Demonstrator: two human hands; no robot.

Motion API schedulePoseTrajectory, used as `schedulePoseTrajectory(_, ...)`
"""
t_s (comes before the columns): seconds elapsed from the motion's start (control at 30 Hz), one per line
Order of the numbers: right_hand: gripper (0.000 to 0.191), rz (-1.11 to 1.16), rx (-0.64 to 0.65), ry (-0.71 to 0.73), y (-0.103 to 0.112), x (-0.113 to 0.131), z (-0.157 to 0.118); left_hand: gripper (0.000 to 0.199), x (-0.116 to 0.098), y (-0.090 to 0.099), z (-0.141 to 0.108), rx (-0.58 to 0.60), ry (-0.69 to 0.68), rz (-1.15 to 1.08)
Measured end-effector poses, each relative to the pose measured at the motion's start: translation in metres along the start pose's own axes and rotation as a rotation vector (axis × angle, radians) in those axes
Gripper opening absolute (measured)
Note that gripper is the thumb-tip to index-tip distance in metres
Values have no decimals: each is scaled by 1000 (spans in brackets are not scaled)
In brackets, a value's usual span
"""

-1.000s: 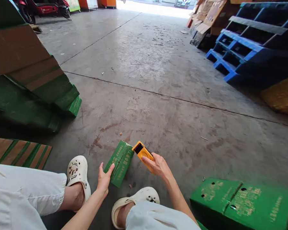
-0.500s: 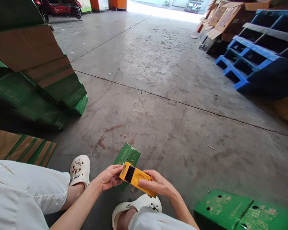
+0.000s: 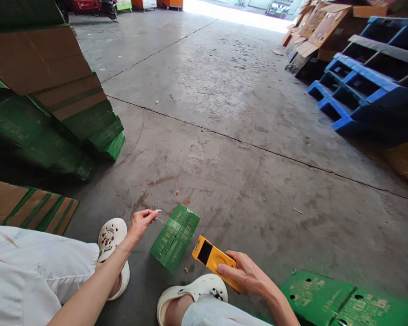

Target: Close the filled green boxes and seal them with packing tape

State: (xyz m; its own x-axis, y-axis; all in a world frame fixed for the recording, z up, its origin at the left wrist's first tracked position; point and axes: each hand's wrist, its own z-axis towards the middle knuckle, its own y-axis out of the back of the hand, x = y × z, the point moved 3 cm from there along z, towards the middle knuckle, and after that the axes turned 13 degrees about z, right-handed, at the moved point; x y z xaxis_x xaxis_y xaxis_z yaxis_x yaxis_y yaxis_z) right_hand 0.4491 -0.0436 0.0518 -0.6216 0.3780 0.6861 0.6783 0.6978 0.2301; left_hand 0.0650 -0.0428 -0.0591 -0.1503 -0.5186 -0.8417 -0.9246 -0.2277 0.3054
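My left hand (image 3: 143, 222) is closed in a pinch on a small white scrap (image 3: 158, 210), too small to make out fully. It hovers left of a closed green cardboard box (image 3: 175, 236) with pale printed lettering, standing on the floor between my feet. My right hand (image 3: 244, 271) wraps round a yellow handheld device (image 3: 215, 261) with a dark rectangular window near its far end. The device is held slanting above my right shoe, to the right of the green box and apart from it.
Green and brown cartons (image 3: 71, 97) are stacked at the left, with flattened striped cardboard (image 3: 34, 206) below. Blue pallets (image 3: 363, 83) and brown cardboard (image 3: 326, 31) stand at the right. Another green box (image 3: 321, 296) lies front right. My white clogs (image 3: 113, 235) rest on the concrete floor (image 3: 245, 181).
My hands have parted. The left has gone left and up from the device, with the white scrap at its fingertips. The right has carried the device right and down, uncovering the green box.
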Motion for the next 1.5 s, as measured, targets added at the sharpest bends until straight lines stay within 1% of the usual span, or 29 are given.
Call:
schedulePoseTrajectory(0.07,58,-31,-7,-15,1,-6,-4,63,7,2,5,-1,-15,22)
schedulePoseTrajectory(0.13,58,-24,4,-20,-3,-8,-3,63,16,0,7,-18,-21,43)
schedulePoseTrajectory(0.3,59,-28,-5,-45,-10,-15,9,64,35,-9,12,-43,-19,144)
schedulePoseTrajectory(0.37,59,-59,-20,-71,-12,-24,19,63,41,-17,14,-37,-11,190)
schedulePoseTrajectory(0.43,59,-94,-35,-84,-14,-32,31,61,47,-29,13,-19,-3,224)
schedulePoseTrajectory(0.5,59,-126,-36,-92,-16,-38,42,56,51,-43,12,7,4,254)
schedulePoseTrajectory(0.57,57,-153,-21,-101,-16,-39,52,49,52,-51,11,18,10,290)
schedulePoseTrajectory(0.6,55,-166,-9,-108,-15,-38,55,45,52,-51,11,-2,11,315)
schedulePoseTrajectory(0.63,53,-182,4,-114,-13,-36,58,47,50,-50,11,-43,0,355)
schedulePoseTrajectory(0.67,51,-199,14,-118,-11,-34,59,53,46,-48,10,-96,-28,405)
schedulePoseTrajectory(0.73,50,-221,25,-122,-9,-31,61,62,37,-46,1,-182,-140,519)
schedulePoseTrajectory(0.77,50,-221,30,-118,-9,-30,62,61,31,-48,-7,-189,-213,580)
schedulePoseTrajectory(0.83,51,-193,39,-96,-11,-30,63,59,23,-62,-30,-130,-331,701)
schedulePoseTrajectory(0.87,52,-172,40,-87,-12,-31,63,64,20,-72,-43,-89,-358,776)
schedulePoseTrajectory(0.93,53,-138,31,-77,-16,-33,63,84,18,-88,-67,-67,-346,925)
schedulePoseTrajectory(0.97,53,-135,21,-76,-17,-33,63,90,18,-94,-75,-57,-342,980)
schedulePoseTrajectory(1.0,52,-139,13,-72,-18,-32,63,94,18,-96,-80,-46,-337,1022)
schedulePoseTrajectory(1.07,49,-156,13,-55,-20,-25,63,102,18,-94,-82,4,-343,1075)
schedulePoseTrajectory(1.17,47,-179,35,-60,-19,-5,66,126,18,-79,-75,97,-348,1116)
schedulePoseTrajectory(1.23,46,-211,42,-93,-15,11,67,136,16,-72,-73,114,-331,1133)
schedulePoseTrajectory(1.33,47,-271,27,-163,-8,33,67,133,11,-73,-78,85,-287,1128)
schedulePoseTrajectory(1.4,50,-281,15,-208,-5,42,66,128,9,-76,-82,64,-255,1104)
schedulePoseTrajectory(1.5,53,-256,3,-191,-7,50,65,127,9,-71,-82,62,-240,1049)
